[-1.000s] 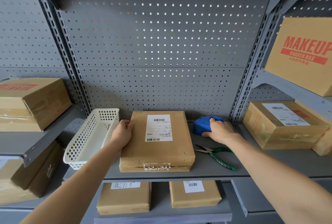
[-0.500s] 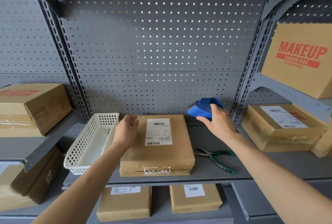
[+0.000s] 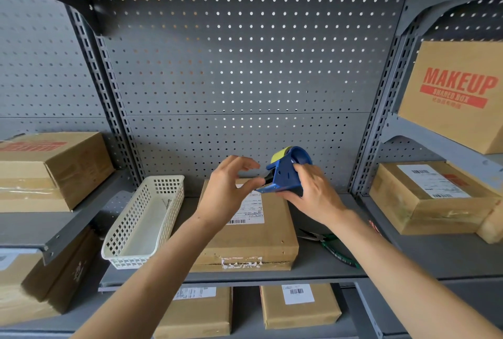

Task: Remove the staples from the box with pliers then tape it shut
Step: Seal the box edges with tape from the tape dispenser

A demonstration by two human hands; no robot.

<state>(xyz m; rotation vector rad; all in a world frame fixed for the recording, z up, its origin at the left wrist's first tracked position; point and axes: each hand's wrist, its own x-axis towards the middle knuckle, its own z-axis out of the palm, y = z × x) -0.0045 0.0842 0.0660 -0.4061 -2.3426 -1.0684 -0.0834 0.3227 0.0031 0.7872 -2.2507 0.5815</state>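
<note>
A flat brown cardboard box [image 3: 261, 240] with a white shipping label lies on the grey shelf [image 3: 424, 259], torn tape remnants on its front edge. Above its far end my right hand [image 3: 313, 194] holds a blue tape dispenser [image 3: 287, 172] with a yellowish roll. My left hand [image 3: 228, 189] hovers just left of the dispenser's mouth, fingers spread and curled, thumb close to the tape end. Whether it pinches the tape is unclear. Green-handled pliers [image 3: 329, 246] lie on the shelf right of the box.
A white plastic basket [image 3: 147, 219] with a few small staples in it stands left of the box. Other cardboard boxes [image 3: 430, 197] fill the side shelves and the shelf below. A perforated grey panel [image 3: 245, 80] forms the back.
My right hand has lifted the tape dispenser off the shelf and brought it over the box. My left hand has left the box's edge and risen toward the dispenser.
</note>
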